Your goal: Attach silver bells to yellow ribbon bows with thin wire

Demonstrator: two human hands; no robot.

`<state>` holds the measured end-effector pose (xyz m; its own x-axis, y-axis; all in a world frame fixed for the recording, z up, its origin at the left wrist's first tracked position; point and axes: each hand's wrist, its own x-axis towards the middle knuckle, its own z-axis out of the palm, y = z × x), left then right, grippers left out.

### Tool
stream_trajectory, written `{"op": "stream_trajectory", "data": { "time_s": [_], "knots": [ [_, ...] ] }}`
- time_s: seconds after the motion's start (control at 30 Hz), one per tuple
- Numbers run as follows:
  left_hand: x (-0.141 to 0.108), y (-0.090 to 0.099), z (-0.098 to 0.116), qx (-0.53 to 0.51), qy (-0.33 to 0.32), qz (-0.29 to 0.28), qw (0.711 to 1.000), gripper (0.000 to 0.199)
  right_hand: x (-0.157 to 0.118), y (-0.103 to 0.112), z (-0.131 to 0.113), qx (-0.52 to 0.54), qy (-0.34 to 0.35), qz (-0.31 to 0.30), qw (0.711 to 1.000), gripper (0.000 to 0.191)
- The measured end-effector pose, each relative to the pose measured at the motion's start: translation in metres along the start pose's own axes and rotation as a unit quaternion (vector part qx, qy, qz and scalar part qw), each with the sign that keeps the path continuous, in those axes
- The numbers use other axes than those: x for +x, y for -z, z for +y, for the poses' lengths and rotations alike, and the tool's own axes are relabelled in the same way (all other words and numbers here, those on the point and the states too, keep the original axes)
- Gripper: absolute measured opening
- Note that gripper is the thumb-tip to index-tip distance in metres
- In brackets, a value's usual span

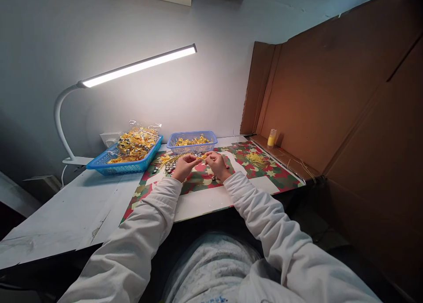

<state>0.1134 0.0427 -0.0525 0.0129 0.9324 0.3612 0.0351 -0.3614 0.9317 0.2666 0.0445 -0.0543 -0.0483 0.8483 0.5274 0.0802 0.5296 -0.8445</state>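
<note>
My left hand (pixel 185 166) and my right hand (pixel 216 164) meet over the patterned mat, fingertips pinched close together. Between them is a small yellow ribbon piece (pixel 202 157), gripped from both sides; its exact form is too small to make out. Just behind and left of my left hand lies a pile of small silver bells (pixel 170 165), partly hidden by that hand. Yellow cords (pixel 172 158) run across the pile. A few loose bells (pixel 213 177) lie on the mat beneath my right hand.
A blue basket (pixel 124 167) heaped with yellow ribbon pieces and bells stands at left, beside a lit desk lamp (pixel 139 67). Behind my hands is a smaller basket (pixel 192 147). Yellow thread scraps (pixel 256 158), a small bottle (pixel 271 138) and a cardboard wall (pixel 330 87) are at right.
</note>
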Motion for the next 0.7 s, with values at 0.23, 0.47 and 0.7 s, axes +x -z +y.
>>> {"op": "stream_trajectory", "data": {
  "time_s": [0.23, 0.47, 0.7],
  "knots": [
    [0.0000, -0.0010, 0.0001, 0.002, -0.003, 0.001, 1.000, 0.049, -0.0006, -0.0002, -0.0007, 0.005, 0.003, 0.004, 1.000, 0.025],
    [-0.0003, -0.0001, -0.0001, 0.017, -0.018, 0.006, 1.000, 0.049, -0.0013, -0.0001, -0.0003, 0.004, 0.005, 0.001, 1.000, 0.026],
    [0.0010, 0.0002, -0.0022, 0.002, -0.012, 0.003, 1.000, 0.045, -0.0009, -0.0004, 0.0016, -0.006, 0.010, 0.003, 1.000, 0.026]
  ]
}}
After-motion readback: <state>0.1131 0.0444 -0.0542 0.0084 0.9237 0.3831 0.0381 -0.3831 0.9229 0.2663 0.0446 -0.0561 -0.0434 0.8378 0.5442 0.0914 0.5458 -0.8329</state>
